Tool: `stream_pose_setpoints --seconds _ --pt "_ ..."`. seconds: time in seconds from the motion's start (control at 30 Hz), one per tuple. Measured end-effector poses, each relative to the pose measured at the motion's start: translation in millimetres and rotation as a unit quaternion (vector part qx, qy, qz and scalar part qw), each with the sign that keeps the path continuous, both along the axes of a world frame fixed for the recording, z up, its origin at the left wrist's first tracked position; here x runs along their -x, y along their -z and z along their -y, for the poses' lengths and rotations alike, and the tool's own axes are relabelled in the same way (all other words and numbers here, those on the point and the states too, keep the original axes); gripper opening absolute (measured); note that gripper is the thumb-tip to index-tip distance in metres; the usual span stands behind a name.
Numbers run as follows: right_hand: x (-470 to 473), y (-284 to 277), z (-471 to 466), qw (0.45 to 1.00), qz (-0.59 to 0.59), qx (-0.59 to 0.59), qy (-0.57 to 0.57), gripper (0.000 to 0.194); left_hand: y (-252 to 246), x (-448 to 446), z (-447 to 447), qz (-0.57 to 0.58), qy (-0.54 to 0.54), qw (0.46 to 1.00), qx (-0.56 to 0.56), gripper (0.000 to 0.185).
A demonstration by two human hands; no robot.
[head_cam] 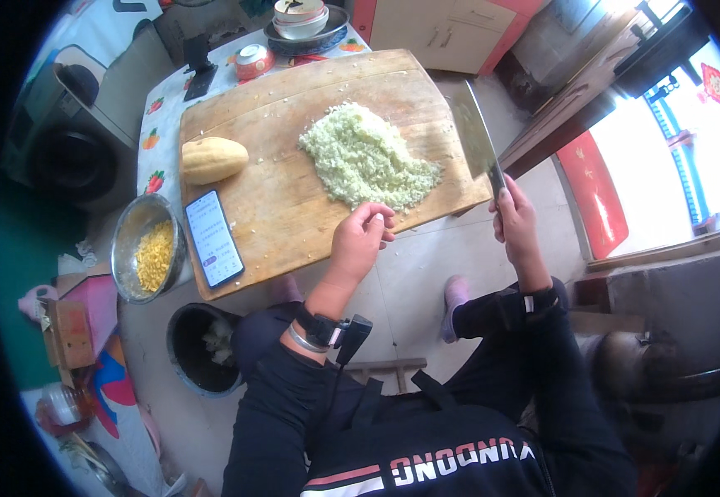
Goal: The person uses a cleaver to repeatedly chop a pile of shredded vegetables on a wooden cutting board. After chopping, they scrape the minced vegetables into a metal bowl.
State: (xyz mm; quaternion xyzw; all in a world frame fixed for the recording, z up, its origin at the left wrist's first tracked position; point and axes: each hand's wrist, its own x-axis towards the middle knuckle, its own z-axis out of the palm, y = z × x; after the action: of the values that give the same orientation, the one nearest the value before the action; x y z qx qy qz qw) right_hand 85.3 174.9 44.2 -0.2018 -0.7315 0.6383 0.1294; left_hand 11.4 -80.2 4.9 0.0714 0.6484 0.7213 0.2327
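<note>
My right hand (515, 214) grips the handle of a cleaver (475, 129), whose broad blade points away from me at the right edge of the wooden cutting board (279, 217). My left hand (363, 236) is at the board's near edge with fingers curled, by the lower side of a heap of finely chopped pale green vegetable (366, 155). Nothing clear shows in its fingers. A peeled yellow gourd or squash (214, 159) lies at the board's left side. Below it, a smartphone (214, 239) rests on the board with its screen lit.
A metal bowl (147, 248) of yellow shreds stands left of the board. Stacked bowls (300, 22), an upturned red bowl (254, 61) and a black stand (199, 68) are behind it. A dark bin (203, 350) stands on the floor by my left leg.
</note>
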Motion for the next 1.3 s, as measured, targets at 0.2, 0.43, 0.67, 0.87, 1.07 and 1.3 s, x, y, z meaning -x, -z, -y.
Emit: stream_pose_setpoints --seconds 0.2,0.43,0.67,0.87,1.07,1.3 --pt "-11.4 35.8 14.5 0.986 0.010 -0.156 0.060 0.046 -1.7 -0.3 4.9 -0.009 0.011 1.000 -0.013 0.018" --pt "25.0 29.8 94.5 0.994 0.090 0.045 0.037 0.048 -5.6 2.8 12.3 -0.016 0.010 1.000 -0.016 0.019" --pt "49.8 20.2 124.4 0.984 -0.129 -0.119 -0.028 0.048 -11.8 9.6 22.7 -0.018 -0.052 0.998 -0.039 0.018" --pt "16.5 5.2 101.7 0.993 -0.065 -0.095 0.023 0.048 -18.3 11.5 35.6 -0.030 -0.073 0.995 -0.064 0.017" --pt "-25.3 10.9 135.7 0.995 0.033 0.039 0.080 0.053 -21.8 13.1 46.9 -0.029 -0.082 0.992 -0.096 0.017" --pt "12.6 11.9 147.5 0.999 0.030 0.030 0.019 0.056 -22.2 14.3 53.9 -0.029 -0.090 0.991 -0.092 0.017"
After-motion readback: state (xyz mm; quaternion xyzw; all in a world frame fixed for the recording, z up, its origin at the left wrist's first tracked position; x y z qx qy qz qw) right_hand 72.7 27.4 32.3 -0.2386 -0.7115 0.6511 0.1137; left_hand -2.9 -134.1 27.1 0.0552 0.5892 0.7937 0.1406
